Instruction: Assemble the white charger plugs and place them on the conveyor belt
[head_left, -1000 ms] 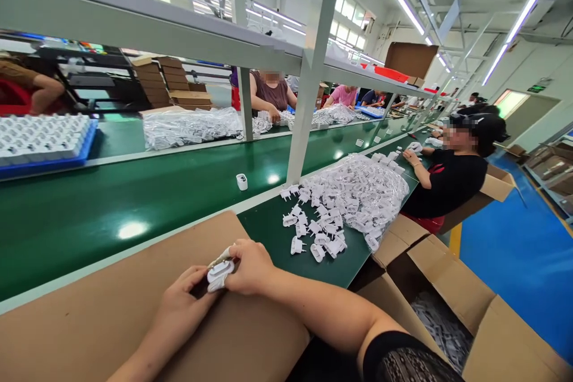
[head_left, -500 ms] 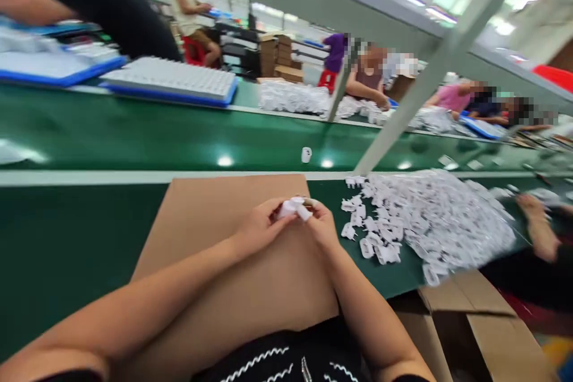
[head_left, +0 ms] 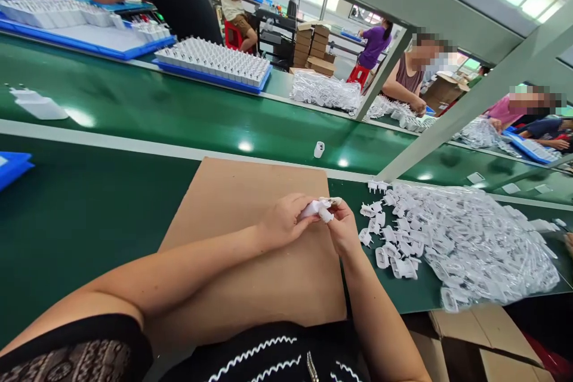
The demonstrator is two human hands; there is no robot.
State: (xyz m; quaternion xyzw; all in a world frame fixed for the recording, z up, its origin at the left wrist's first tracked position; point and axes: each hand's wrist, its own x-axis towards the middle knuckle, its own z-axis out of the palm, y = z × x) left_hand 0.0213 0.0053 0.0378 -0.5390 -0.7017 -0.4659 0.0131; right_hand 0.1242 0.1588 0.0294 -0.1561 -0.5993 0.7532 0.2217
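My left hand (head_left: 286,221) has its fingers wrapped round a white plastic charger (head_left: 314,209), held over the brown cardboard sheet (head_left: 255,283). On the same charger, at its right end, my right hand (head_left: 344,230) pinches with thumb and fingers; a fingertip there has a pale cover. Fingers hide part of the charger, so I cannot tell whether it is one piece or two. Right of my right hand lie loose white plug parts (head_left: 398,245), some with pins showing. They run up against a clear plastic bag (head_left: 492,245) full of similar parts.
A single white charger (head_left: 319,150) stands on the green conveyor belt (head_left: 197,122), and another white charger (head_left: 38,104) lies at its left. Beyond is a blue tray (head_left: 264,85) of chargers. A slanted post (head_left: 447,113) rises at right. Co-workers sit across the belt.
The view has turned, so most things sit farther right and a blue tray corner shows at left. Both hands still hold the white charger together above the cardboard.
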